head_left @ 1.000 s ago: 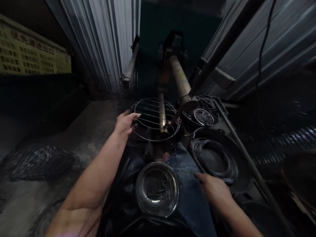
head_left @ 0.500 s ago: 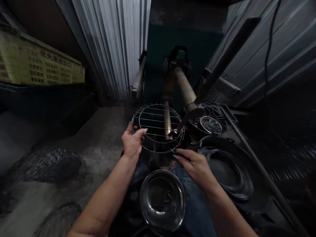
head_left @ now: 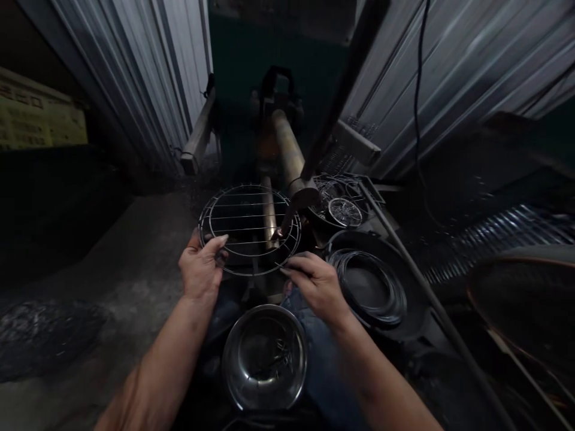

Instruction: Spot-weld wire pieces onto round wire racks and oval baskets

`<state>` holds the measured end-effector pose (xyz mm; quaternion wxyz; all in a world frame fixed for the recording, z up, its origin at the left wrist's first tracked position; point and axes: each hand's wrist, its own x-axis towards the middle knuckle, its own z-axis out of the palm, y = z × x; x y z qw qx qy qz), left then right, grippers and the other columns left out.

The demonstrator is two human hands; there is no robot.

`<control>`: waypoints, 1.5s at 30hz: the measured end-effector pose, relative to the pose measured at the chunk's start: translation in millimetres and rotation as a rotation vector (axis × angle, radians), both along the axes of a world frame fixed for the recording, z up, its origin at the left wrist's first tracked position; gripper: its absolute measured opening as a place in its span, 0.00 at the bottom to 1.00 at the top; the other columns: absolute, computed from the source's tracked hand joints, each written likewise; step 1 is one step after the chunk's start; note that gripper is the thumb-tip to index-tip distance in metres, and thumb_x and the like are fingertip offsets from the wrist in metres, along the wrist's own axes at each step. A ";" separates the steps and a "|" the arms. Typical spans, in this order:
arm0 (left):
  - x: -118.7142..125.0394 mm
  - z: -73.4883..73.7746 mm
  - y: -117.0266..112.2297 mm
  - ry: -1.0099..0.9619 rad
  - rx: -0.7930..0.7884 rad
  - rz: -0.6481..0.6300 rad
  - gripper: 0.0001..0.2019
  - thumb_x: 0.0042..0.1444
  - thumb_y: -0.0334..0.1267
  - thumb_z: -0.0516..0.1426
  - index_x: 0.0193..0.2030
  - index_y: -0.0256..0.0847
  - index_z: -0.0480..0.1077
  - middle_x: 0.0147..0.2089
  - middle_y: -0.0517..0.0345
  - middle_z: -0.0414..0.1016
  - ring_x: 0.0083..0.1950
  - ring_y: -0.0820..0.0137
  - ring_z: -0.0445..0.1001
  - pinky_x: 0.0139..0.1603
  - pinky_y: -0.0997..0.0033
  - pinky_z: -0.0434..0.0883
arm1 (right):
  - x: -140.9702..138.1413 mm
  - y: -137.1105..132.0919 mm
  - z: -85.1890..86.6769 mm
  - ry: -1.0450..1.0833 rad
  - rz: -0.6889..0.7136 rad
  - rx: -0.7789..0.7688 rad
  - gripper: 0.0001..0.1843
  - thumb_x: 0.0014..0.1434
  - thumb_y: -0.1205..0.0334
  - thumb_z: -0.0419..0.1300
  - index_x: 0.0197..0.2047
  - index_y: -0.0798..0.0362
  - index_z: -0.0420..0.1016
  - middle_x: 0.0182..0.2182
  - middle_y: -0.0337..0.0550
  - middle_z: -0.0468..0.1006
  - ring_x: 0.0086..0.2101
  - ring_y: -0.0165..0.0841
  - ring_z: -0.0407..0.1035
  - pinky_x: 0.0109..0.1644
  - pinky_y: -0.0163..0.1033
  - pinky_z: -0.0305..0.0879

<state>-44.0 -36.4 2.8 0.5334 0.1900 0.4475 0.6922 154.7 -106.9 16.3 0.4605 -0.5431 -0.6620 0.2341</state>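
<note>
While the left hand is closed around the left rim of the round wire rack, the right hand pinches a short wire at its near-right edge; contact is unclear. Held beyond the metal bowl, the rack looks light and springy-stiff, best gripped by its outer rings, not the thin bars.

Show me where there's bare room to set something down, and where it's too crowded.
Bare: the grey floor between the dark wire heap and the left forearm, and the left side of the metal bowl, beside its small metal pieces. Crowded: past the right hand, where the wire coil, round wire pieces and long rail sit close together.
</note>
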 end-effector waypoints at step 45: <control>12.7 2.9 51.7 0.017 -0.113 -0.052 0.22 0.24 0.29 0.68 0.32 0.37 0.69 0.25 0.63 0.68 0.23 0.76 0.66 0.18 0.78 0.63 | -35.1 42.7 -40.2 0.800 -0.240 -0.126 0.09 0.49 0.58 0.65 0.32 0.54 0.75 0.21 0.35 0.75 0.19 0.31 0.72 0.25 0.35 0.70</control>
